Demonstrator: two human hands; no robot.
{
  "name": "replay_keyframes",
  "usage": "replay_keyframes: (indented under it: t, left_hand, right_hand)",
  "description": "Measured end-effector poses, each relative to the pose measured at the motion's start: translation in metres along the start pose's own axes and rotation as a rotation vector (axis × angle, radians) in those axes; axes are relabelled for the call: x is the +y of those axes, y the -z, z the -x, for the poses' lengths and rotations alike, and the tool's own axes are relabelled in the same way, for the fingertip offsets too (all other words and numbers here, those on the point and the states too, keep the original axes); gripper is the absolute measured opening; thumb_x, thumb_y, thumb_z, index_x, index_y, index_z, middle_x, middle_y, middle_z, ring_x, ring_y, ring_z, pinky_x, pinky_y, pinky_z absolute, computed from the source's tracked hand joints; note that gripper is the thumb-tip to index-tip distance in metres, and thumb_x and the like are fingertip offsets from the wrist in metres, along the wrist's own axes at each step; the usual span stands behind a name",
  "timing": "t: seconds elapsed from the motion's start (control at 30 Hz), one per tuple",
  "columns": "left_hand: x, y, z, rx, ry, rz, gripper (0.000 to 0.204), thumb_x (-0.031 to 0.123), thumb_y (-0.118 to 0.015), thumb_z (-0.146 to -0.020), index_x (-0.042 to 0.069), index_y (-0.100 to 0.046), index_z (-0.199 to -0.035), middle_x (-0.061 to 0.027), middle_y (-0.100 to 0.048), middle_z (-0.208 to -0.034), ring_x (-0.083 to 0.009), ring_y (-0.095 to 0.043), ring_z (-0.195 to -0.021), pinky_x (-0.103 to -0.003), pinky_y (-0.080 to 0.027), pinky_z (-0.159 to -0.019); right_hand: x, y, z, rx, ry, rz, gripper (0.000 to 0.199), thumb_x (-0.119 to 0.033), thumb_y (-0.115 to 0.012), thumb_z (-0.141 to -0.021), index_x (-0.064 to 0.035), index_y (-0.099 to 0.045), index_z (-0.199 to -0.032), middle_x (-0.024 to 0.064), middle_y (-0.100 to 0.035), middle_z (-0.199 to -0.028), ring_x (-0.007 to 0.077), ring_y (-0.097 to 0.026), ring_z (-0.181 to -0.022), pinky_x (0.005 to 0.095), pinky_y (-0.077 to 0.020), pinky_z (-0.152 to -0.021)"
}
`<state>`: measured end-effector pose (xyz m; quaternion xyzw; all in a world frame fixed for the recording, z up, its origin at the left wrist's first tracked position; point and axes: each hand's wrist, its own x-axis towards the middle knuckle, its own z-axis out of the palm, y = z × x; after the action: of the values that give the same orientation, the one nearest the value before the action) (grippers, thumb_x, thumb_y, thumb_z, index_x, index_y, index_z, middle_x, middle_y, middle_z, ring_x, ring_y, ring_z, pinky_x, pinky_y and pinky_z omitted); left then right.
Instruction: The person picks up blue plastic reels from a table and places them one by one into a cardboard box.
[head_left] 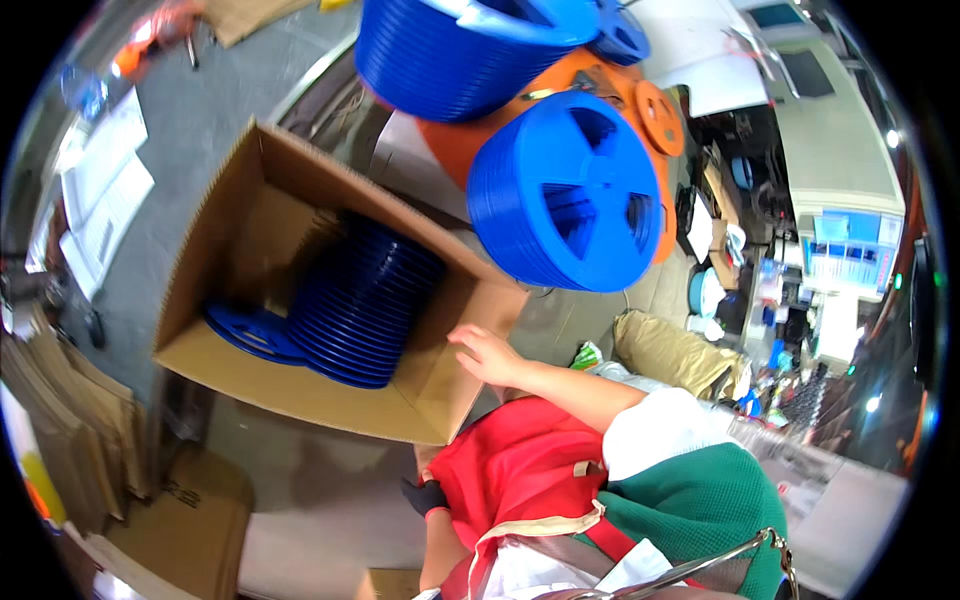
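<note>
An open cardboard box (215, 270) stands before me, its flaps not visible. Ribbed dark blue round plastic pieces (350, 310) lie on their side in it as a nested stack. A flat blue disc-like piece (250, 330) rests beside them. My right hand (490, 355), bare, is over the box's near right edge, fingers loosely apart and holding nothing. Down at the box's near side, against my red apron (510, 450), my left hand (428, 497) wears a dark glove; its fingers look apart, with nothing visible in them.
Blue stacked round pieces (565, 190) and another blue stack (470, 60) stand on an orange surface (445, 150) beyond the box. Flattened cardboard (70, 410) leans at the left. Papers (105, 195) lie at the far left. A tan wrapped bundle (675, 355) sits at the right.
</note>
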<state>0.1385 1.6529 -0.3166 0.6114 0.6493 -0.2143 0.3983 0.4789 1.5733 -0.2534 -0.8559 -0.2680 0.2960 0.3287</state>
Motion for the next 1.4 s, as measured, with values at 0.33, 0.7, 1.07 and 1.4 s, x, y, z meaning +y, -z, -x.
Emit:
replay_keyframes:
  t: [0.33,0.7,1.07,1.4]
  left_hand:
    - [0.336,0.295,0.243,0.355,-1.137,0.590,0.026,0.018,-0.043,-0.090,-0.004,-0.052,-0.102,-0.0092,-0.054,-0.095,-0.0173,-0.051,-0.086,-0.031,-0.042,-0.076]
    - [0.440,0.253,0.477,0.260,-2.178,0.882,0.033,0.033,-0.050,-0.087,0.013,-0.050,-0.112,-0.0080,-0.052,-0.095,-0.0281,-0.048,-0.092,-0.058,-0.026,-0.098]
    - [0.497,0.211,0.571,-0.039,-2.775,1.485,0.009,0.031,-0.049,-0.090,0.024,-0.045,-0.094,0.0069,-0.032,-0.073,-0.0106,-0.036,-0.070,-0.039,-0.030,-0.077]
    - [0.451,0.251,0.596,1.041,-2.646,1.061,0.009,0.025,-0.055,-0.086,0.025,-0.052,-0.095,0.0149,-0.043,-0.079,-0.0065,-0.039,-0.073,-0.035,-0.031,-0.078]
  right_hand:
    - [-0.018,0.232,0.133,0.583,0.028,0.317,0.019,-0.007,-0.056,-0.074,-0.0042,-0.056,-0.093,0.0138,-0.054,-0.104,0.0324,-0.051,-0.097,0.0398,-0.0415,-0.085]
    - [0.070,0.348,0.089,-0.171,0.145,0.905,0.071,-0.034,-0.069,-0.068,-0.0050,-0.041,-0.127,0.0114,-0.035,-0.136,0.0253,-0.023,-0.131,0.0438,-0.0180,-0.107]
    - [0.108,0.351,0.070,-0.202,0.297,0.867,0.052,-0.028,-0.068,-0.069,-0.0067,-0.051,-0.113,0.0123,-0.042,-0.126,0.0275,-0.029,-0.127,0.0449,-0.0214,-0.104]
    - [0.126,0.343,0.070,-0.088,0.422,0.852,0.048,-0.027,-0.064,-0.067,-0.0082,-0.054,-0.109,0.0124,-0.045,-0.123,0.0278,-0.033,-0.124,0.0440,-0.0230,-0.103]
